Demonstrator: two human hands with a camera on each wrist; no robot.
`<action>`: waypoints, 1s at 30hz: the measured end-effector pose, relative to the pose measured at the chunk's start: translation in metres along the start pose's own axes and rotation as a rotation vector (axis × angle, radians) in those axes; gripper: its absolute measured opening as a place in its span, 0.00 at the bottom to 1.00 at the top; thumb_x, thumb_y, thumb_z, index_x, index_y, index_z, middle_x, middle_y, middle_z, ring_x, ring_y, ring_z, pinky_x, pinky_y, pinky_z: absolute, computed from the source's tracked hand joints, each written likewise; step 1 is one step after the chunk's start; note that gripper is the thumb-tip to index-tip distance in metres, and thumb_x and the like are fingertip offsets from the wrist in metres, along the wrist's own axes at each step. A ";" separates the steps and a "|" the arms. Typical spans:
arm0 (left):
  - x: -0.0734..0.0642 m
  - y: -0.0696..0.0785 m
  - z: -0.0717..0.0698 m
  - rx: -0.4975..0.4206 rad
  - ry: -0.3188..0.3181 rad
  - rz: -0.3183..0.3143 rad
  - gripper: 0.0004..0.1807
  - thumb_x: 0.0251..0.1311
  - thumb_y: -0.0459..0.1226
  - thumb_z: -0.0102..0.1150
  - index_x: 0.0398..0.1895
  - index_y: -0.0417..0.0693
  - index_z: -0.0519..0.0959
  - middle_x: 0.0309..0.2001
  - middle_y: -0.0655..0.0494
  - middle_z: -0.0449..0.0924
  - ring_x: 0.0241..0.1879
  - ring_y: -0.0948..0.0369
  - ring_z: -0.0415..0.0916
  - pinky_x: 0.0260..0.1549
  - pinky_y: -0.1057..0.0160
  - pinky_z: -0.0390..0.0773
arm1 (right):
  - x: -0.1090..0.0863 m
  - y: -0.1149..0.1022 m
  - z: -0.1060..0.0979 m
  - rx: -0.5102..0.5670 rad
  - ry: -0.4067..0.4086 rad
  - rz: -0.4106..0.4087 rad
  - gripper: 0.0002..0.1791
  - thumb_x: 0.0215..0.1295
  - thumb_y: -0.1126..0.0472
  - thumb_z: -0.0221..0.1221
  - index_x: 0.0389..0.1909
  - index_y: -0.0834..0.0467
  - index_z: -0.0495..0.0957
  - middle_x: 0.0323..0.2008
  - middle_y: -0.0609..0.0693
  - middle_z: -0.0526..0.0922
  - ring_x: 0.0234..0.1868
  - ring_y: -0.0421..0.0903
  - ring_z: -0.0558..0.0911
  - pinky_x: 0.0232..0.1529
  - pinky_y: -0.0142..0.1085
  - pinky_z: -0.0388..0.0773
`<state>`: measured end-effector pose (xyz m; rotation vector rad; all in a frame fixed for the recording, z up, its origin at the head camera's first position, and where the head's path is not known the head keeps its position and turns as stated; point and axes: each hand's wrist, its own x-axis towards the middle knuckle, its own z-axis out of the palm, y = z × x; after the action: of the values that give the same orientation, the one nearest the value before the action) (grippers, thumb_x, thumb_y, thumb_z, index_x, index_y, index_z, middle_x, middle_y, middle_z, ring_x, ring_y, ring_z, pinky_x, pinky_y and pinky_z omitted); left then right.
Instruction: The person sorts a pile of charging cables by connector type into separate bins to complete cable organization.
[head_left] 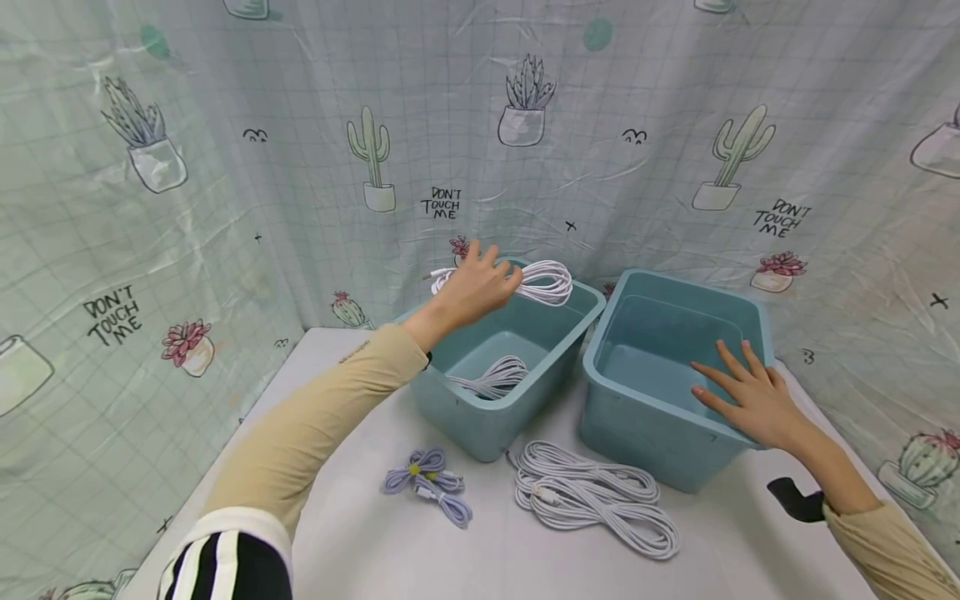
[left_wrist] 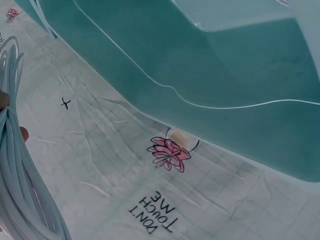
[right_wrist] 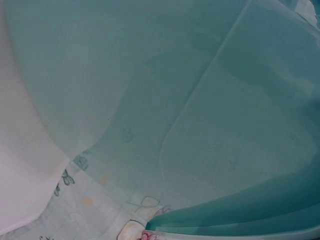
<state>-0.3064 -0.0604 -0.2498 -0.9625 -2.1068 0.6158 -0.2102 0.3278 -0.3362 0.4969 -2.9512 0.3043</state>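
My left hand [head_left: 483, 283] grips a coiled white cable [head_left: 546, 282] above the far part of the left teal bin [head_left: 517, 404]. The same coil [left_wrist: 20, 175] shows at the left edge of the left wrist view, with fingertips around it. Inside that bin lies another white cable coil [head_left: 498, 379]. Over the near right side of the right teal bin [head_left: 637, 400], my right hand [head_left: 753, 396] is spread with straight fingers and holds nothing. Whether it touches the rim cannot be told. The right wrist view shows only teal bin wall [right_wrist: 200, 125], no fingers.
Larger white cable coils [head_left: 592, 496] lie on the white table [head_left: 517, 567] in front of the bins. Small lilac cable bundles [head_left: 442, 492] lie to their left. A cactus-print curtain [head_left: 442, 100] hangs close behind the bins and along both sides.
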 end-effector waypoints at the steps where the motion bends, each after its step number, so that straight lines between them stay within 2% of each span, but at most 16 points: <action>1: 0.001 0.000 0.001 -0.008 -0.007 -0.001 0.15 0.59 0.43 0.48 0.48 0.49 0.74 0.40 0.52 0.80 0.45 0.49 0.72 0.46 0.48 0.70 | 0.000 0.000 0.000 0.000 -0.001 0.000 0.32 0.64 0.44 0.43 0.63 0.60 0.60 0.68 0.65 0.38 0.66 0.65 0.27 0.50 0.69 0.41; 12: 0.008 0.003 0.012 -0.023 -0.054 -0.008 0.14 0.58 0.43 0.49 0.45 0.49 0.76 0.37 0.53 0.81 0.43 0.50 0.72 0.45 0.48 0.68 | -0.001 0.000 0.001 0.002 0.007 0.001 0.32 0.65 0.44 0.42 0.63 0.60 0.60 0.68 0.65 0.38 0.67 0.64 0.26 0.50 0.68 0.42; 20: 0.012 0.004 0.016 -0.023 -0.135 -0.019 0.14 0.61 0.42 0.47 0.46 0.48 0.76 0.38 0.53 0.81 0.45 0.50 0.72 0.48 0.47 0.67 | -0.001 -0.001 0.001 0.005 0.004 0.001 0.32 0.65 0.44 0.42 0.63 0.60 0.60 0.68 0.65 0.38 0.67 0.63 0.26 0.50 0.68 0.41; 30: 0.019 0.009 0.021 -0.078 -0.216 -0.031 0.15 0.61 0.40 0.45 0.47 0.46 0.76 0.41 0.52 0.81 0.49 0.48 0.71 0.52 0.44 0.64 | -0.002 0.000 0.001 0.008 0.005 -0.001 0.32 0.65 0.44 0.42 0.64 0.59 0.59 0.68 0.64 0.37 0.67 0.63 0.26 0.50 0.68 0.41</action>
<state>-0.3275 -0.0424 -0.2603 -0.9394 -2.3471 0.6512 -0.2084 0.3282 -0.3373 0.4973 -2.9458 0.3166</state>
